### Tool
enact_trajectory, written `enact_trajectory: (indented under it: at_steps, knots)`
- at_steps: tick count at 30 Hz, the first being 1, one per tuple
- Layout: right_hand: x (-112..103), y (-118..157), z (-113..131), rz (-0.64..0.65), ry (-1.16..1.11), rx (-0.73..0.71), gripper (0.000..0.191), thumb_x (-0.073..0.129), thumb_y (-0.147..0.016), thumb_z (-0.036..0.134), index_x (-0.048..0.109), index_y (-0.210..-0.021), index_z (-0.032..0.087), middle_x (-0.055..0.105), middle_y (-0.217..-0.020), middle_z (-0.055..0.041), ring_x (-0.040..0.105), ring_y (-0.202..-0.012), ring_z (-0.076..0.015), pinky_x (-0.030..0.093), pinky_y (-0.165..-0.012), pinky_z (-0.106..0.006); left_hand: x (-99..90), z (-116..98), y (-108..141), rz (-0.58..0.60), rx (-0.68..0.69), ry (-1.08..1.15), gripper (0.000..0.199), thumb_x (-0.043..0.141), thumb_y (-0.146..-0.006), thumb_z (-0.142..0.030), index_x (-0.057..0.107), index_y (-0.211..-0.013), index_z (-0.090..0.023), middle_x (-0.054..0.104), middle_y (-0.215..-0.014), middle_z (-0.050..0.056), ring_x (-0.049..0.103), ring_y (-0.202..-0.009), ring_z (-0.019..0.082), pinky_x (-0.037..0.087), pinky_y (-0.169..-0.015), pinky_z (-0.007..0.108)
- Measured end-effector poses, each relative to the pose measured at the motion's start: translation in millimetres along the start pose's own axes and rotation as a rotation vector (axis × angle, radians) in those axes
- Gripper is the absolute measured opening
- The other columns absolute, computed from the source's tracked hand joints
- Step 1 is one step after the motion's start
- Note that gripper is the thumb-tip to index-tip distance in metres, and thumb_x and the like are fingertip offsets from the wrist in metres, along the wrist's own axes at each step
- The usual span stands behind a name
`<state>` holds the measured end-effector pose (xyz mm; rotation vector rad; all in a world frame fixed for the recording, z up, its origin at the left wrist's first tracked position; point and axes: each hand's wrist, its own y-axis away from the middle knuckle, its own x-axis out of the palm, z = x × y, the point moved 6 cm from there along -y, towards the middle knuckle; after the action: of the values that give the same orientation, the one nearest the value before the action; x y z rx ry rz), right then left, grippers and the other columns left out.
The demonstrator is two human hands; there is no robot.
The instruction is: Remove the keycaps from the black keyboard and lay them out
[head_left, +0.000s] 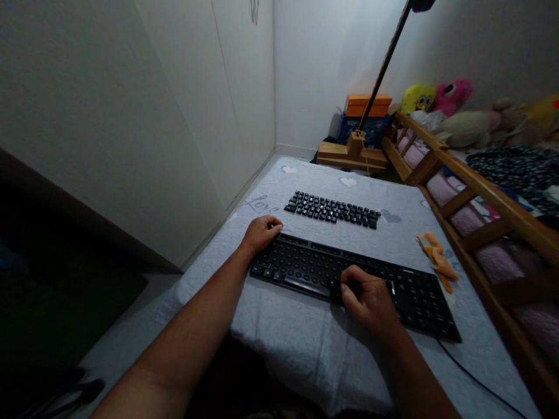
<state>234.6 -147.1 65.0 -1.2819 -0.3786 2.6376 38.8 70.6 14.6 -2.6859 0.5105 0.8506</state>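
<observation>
Because the long black plastic keyboard frame with its rows of round empty key sockets [349,279] lies flat on the pale grey quilted cloth [283,331], it looks rigid and light, a thin slab that would slide easily on the fabric unless pinned. It sits just in front of the person, running from the near left out toward the right, with a thin black cable [476,381] trailing off its right end. The left hand [261,233] rests curled over the frame's far left corner, fingers bent, pressing rather than gripping. The right hand [369,299] is closed down on the middle of the frame, fingertips tucked at the sockets; whether it pinches something small I cannot tell. Judging by its shape, the frame is best held by its long edges or ends, since the middle may flex and the small posts look fragile.

Beyond it, well apart, loose black keycaps are laid out in rows [332,209]. To the right lies a crumpled orange cloth [437,259], near the wooden bed rail [480,192].
</observation>
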Motion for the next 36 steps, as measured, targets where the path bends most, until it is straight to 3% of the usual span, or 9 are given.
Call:
enact_trajectory:
  at_steps: [25, 36]
  knots:
    - [6.5, -8.0, -3.9, 0.113, 0.01, 0.131, 0.012, 0.045, -0.084, 0.025, 0.052, -0.075, 0.02, 0.054, -0.057, 0.0021, 0.053, -0.053, -0.0143, 0.037, -0.054, -0.025, 0.5, 1.0, -0.1, -0.001, 0.02, -0.008, 0.027, 0.056, -0.078, -0.036, 0.073, -0.086, -0.016, 0.073, -0.082, 0.004, 0.065, -0.076, 0.018, 0.049, -0.071, 0.028]
    - [4.7, -1.4, -12.4, 0.14, -0.019, 0.075, 0.006, 0.06, -0.081, 0.024, 0.063, -0.083, 0.02, 0.068, -0.08, -0.0039, 0.063, -0.074, -0.0187, 0.048, -0.068, -0.03, -0.1, 1.6, 0.2, -0.007, 0.02, -0.008, 0.026, 0.057, -0.078, -0.035, 0.073, -0.085, -0.017, 0.073, -0.082, 0.004, 0.066, -0.079, 0.019, 0.05, -0.074, 0.029]
